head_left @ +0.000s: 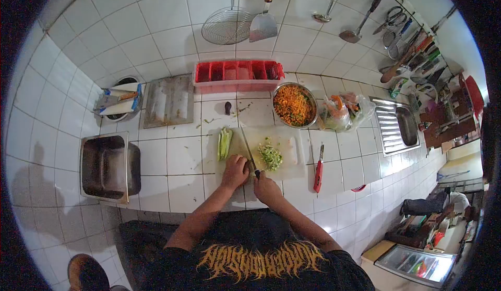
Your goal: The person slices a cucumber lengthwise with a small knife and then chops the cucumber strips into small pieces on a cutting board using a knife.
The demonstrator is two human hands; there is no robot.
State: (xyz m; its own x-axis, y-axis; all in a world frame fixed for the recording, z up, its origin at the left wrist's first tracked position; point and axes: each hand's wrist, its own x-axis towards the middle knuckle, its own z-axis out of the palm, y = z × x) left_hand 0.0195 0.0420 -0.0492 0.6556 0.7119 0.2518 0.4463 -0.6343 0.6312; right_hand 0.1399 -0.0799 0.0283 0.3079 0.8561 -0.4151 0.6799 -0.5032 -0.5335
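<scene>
My right hand (267,189) is wrapped around the dark handle of a kitchen knife (248,149), whose blade points away from me over a pale cutting board (289,158). My left hand (236,171) is closed on the board just left of the blade, fingers curled; whatever it holds is hidden beneath them. Beyond that hand lie long pale-green vegetable strips (224,143). To the right of the knife is a small heap of chopped green vegetable (270,157).
A steel bowl (275,119) contains diced orange and green vegetables, beside plastic bags (347,112). A red-handled knife (319,173) lies right of the board. Behind stands a red compartment box (237,85). Metal basins sit left (127,168) and right (386,129). Another person (459,205) is far right.
</scene>
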